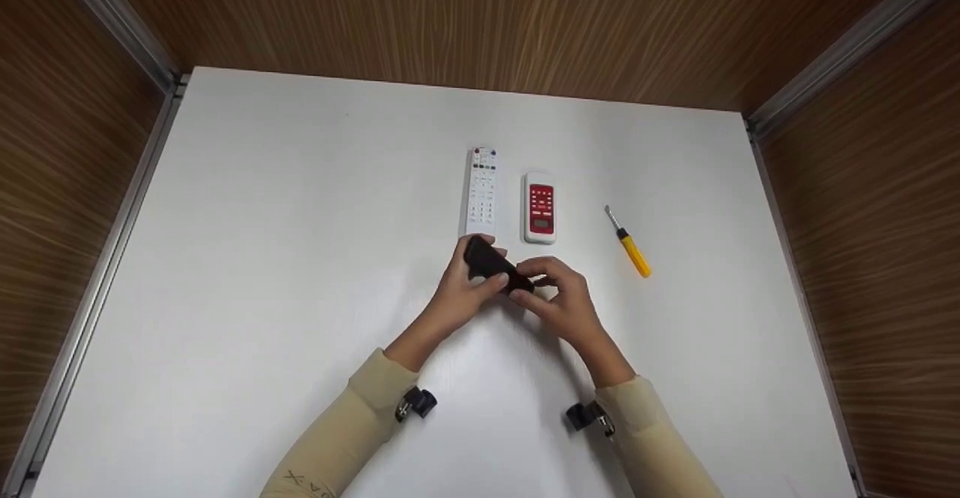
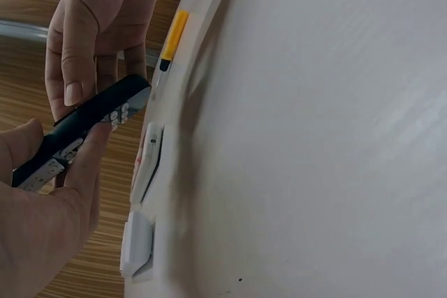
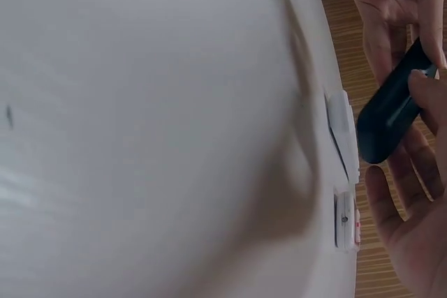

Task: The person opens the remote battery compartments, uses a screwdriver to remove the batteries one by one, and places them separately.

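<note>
My left hand [image 1: 456, 294] grips a black remote control [image 1: 486, 257], its thumb across the near part. At the remote's right end, my right hand [image 1: 568, 304] pinches it between thumb and fingers. The remote is tilted and held above the white table. Its plain dark back [image 3: 386, 120] shows in the right wrist view. Pale buttons [image 2: 120, 115] appear on its other face in the left wrist view. Just beyond the hands lie a white remote control [image 1: 481, 194] and a shorter white remote with a red panel [image 1: 541, 209].
A screwdriver [image 1: 634, 253] with a yellow handle lies on the table [image 1: 300, 220], right of the remotes. Wood-patterned panels [image 1: 465, 25] with metal rails enclose the back and both sides. A small black device [image 1: 421, 402] is strapped at each wrist.
</note>
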`<state>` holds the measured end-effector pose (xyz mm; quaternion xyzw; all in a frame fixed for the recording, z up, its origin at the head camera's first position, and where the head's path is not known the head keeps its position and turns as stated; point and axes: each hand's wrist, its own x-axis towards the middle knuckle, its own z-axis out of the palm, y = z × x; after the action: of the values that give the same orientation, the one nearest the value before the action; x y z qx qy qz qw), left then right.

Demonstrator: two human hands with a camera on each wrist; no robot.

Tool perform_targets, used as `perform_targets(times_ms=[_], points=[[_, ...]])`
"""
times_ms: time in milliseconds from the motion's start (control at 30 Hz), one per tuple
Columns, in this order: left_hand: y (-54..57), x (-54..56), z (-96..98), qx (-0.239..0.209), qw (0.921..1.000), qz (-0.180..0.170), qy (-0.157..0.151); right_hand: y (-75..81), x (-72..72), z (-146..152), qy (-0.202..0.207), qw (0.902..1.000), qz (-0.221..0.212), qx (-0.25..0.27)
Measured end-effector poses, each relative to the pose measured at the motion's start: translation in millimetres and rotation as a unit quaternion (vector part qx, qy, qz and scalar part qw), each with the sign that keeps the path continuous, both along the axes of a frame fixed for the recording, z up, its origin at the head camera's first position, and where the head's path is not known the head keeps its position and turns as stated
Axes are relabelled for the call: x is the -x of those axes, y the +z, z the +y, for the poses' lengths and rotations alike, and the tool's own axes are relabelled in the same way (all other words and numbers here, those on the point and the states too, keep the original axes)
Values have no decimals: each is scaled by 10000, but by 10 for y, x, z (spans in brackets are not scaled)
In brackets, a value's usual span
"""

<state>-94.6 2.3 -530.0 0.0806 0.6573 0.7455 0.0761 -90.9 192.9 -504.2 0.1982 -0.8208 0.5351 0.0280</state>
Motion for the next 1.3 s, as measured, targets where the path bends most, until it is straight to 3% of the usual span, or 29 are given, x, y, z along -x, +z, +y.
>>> perform_targets(times_ms=[267,467,600,767,900,1033,1133,1300], points=[[-46,-29,-3,351,9992,187,-29,10,12,-16,245,9996,-94,-64],[-106,-62,6,677,9974,204,-171,-192,101,81,553,9950,-707,-434],[-139,-71,4,589,9981,-42,-147,-294,139,211,622,9930,-820,-580],[-177,-55,-19,220,9987,-460,-78,-280,168,410,85,9966,-667,-482],[-196,-24,-50,716,9972,-154,156,-246,202,656,-591,9926,-763,-740],[-201,-14,-105,1713,9841,265,399,-211,223,945,-1307,9787,-659,-1441],[-173,-3,-157,2311,9720,347,258,-177,222,1153,-1680,9610,-491,-2143],[-88,38,-242,3430,9374,583,-121,-172,190,1411,-1755,9253,-45,-3362]])
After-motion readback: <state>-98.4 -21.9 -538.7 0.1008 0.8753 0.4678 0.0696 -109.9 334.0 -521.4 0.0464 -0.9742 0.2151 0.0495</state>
